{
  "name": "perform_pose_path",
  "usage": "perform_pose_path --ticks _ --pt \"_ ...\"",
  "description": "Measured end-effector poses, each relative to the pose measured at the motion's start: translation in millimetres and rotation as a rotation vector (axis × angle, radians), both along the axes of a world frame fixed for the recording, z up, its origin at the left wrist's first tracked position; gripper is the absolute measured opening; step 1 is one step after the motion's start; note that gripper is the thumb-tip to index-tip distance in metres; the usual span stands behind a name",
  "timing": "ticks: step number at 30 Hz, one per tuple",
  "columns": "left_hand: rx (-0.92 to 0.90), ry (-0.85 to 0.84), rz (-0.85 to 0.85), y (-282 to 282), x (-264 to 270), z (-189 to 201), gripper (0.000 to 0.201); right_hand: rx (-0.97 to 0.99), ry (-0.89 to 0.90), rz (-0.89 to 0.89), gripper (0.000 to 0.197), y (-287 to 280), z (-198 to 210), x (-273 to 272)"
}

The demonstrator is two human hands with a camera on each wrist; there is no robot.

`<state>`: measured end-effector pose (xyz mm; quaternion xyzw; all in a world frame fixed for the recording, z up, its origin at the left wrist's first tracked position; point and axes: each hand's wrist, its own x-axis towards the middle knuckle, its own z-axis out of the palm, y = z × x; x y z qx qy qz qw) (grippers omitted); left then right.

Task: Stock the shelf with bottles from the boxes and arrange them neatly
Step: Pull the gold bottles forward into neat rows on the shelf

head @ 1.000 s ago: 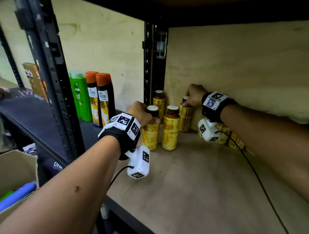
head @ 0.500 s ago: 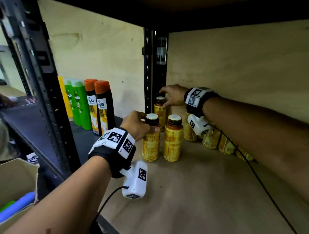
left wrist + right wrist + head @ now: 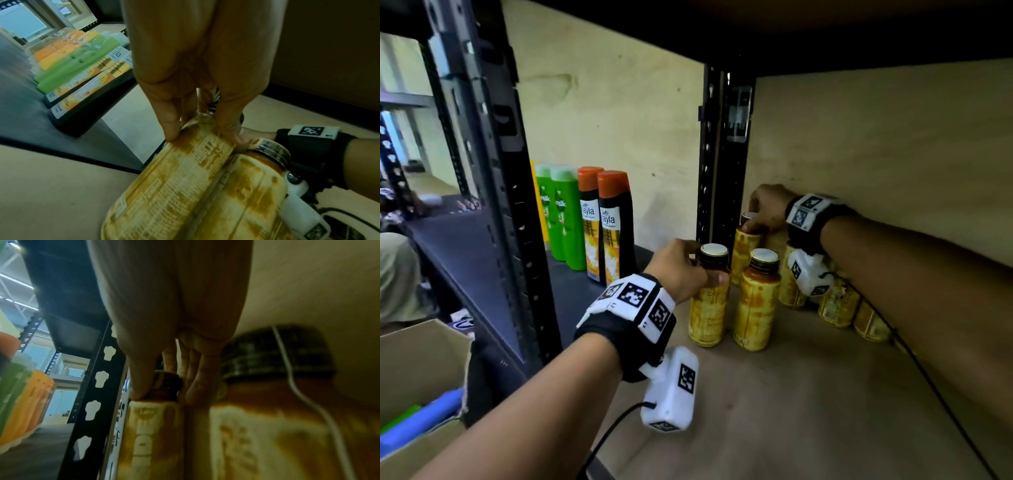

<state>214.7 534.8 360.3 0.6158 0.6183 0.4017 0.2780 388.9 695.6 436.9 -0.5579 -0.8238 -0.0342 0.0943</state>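
Observation:
Several yellow-labelled bottles with dark caps stand on the wooden shelf board (image 3: 808,394). My left hand (image 3: 681,270) grips the neck of the front-left bottle (image 3: 707,308); in the left wrist view its fingers (image 3: 170,128) curl around that bottle (image 3: 168,191). A second front bottle (image 3: 756,301) stands right beside it, untouched. My right hand (image 3: 765,209) holds the cap of the rear bottle (image 3: 744,253) next to the black upright; in the right wrist view thumb and fingers (image 3: 141,386) pinch its dark neck (image 3: 166,386). More bottles (image 3: 839,305) line the back wall under my right forearm.
A black perforated upright (image 3: 719,164) stands at the back left corner. On the neighbouring dark shelf stand green shampoo bottles (image 3: 561,212) and orange-capped black bottles (image 3: 609,226). An open cardboard box (image 3: 414,370) sits at lower left. Bare shelf board lies in front.
My right hand has moved left from a back-row bottle to the rear bottle by the upright and closed on its cap. My left hand has stayed on the front-left bottle.

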Motion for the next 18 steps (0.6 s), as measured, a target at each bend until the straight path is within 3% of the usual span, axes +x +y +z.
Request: perform_pose_path --ticks 7,11,15,18 --pt "0.002 0.038 0.024 -5.7 0.4 3.0 0.068 -0.008 0.052 -0.007 0.072 -19.1 3.3 5.5" --pt "0.003 0.027 0.000 -7.6 -0.5 5.1 0.067 -0.045 -0.112 0.049 0.062 -47.6 21.6 32.2" --pt "0.011 0.021 0.007 -9.6 1.9 5.7 0.071 -0.141 -0.346 0.000 0.057 -61.4 11.5 56.8" --pt "0.013 0.053 0.038 -17.1 6.1 7.9 0.059 -0.054 -0.335 -0.005 0.058 -63.4 2.1 63.0"
